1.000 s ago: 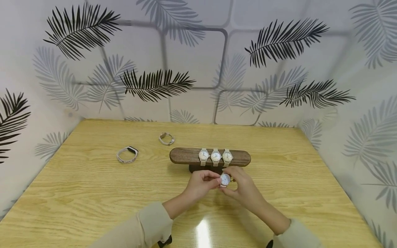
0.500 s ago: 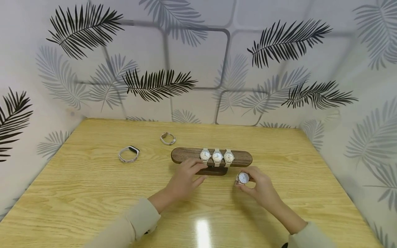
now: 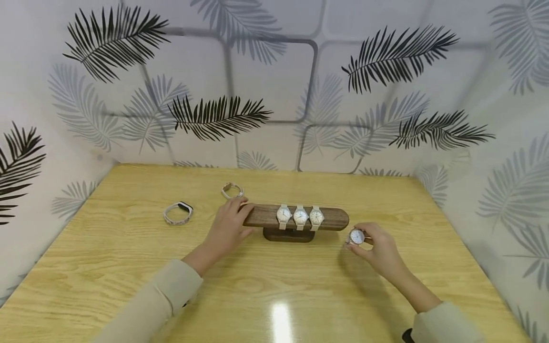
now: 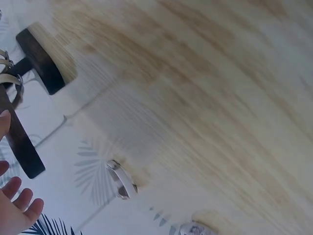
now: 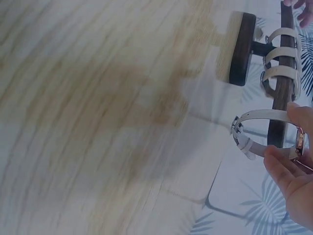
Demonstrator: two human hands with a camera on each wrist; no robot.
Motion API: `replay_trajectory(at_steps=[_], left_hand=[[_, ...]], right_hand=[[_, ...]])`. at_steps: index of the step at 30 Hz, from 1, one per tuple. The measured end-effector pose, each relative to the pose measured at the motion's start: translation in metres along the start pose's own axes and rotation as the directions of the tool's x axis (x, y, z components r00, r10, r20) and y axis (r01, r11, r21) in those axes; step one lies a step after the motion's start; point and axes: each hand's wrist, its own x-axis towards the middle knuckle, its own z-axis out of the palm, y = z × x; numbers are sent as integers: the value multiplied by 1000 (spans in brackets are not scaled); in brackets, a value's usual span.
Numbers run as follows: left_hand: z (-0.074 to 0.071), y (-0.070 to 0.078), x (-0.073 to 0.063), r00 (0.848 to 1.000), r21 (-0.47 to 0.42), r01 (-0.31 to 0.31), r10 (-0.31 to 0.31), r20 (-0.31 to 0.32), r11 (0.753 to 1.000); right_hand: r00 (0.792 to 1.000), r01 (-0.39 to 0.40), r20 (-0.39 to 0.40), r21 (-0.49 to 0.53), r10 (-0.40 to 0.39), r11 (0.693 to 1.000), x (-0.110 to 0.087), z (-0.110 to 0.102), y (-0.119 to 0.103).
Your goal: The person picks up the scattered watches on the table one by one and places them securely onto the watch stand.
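Leftmost on the wooden table (image 3: 128, 267), a pale wristband (image 3: 177, 213) with a dark face lies to the left of the watch stand (image 3: 262, 217). A smaller pale bracelet (image 3: 232, 190) lies behind the left end of the stand. Next I see the person's left hand (image 3: 224, 229), the arm reaching forward and the palm turned inward. The hand is at the stand's left end, the thumb on the near side, the other fingers apart and slightly bent; I cannot tell whether they press the wood. On the bar of the stand, right of its middle, three watches (image 3: 300, 217) sit side by side. Their dials carry small marks, too tiny for me to read.

At the far right, beyond the stand's right end and a little in front, the right hand (image 3: 382, 251) is pinching another watch (image 3: 356, 236) between thumb and fingers, by its case. Its pale strap makes a loop, and the writing on its dial is also too small to read. Half a second earlier, the left hand was in front of the stand, near the leftmost watch, and the right hand held its watch nearer to the stand.
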Motion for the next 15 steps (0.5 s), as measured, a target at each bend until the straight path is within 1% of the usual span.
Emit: replay_trajectory(at_steps=[3, 6, 8, 11, 15], left_hand=[[0, -8, -1, 999, 81, -15, 12, 42, 997], [-1, -12, 1, 997, 114, -9, -1, 83, 993], [-3, -13, 3, 993, 103, 17, -29, 115, 995], [-4, -13, 6, 982, 107, 51, -70, 173, 993], [-7, -10, 10, 968, 69, 86, -100, 230, 994]], right_hand=[[1000, -4, 29, -11, 4, 1000, 5, -1, 6], [999, -4, 52, -7, 5, 1000, 15, -3, 11], [997, 12, 74, -4, -12, 1000, 23, -4, 13], [992, 32, 124, 0, -32, 999, 33, -6, 17], [984, 38, 174, 1, -38, 999, 44, -5, 22]])
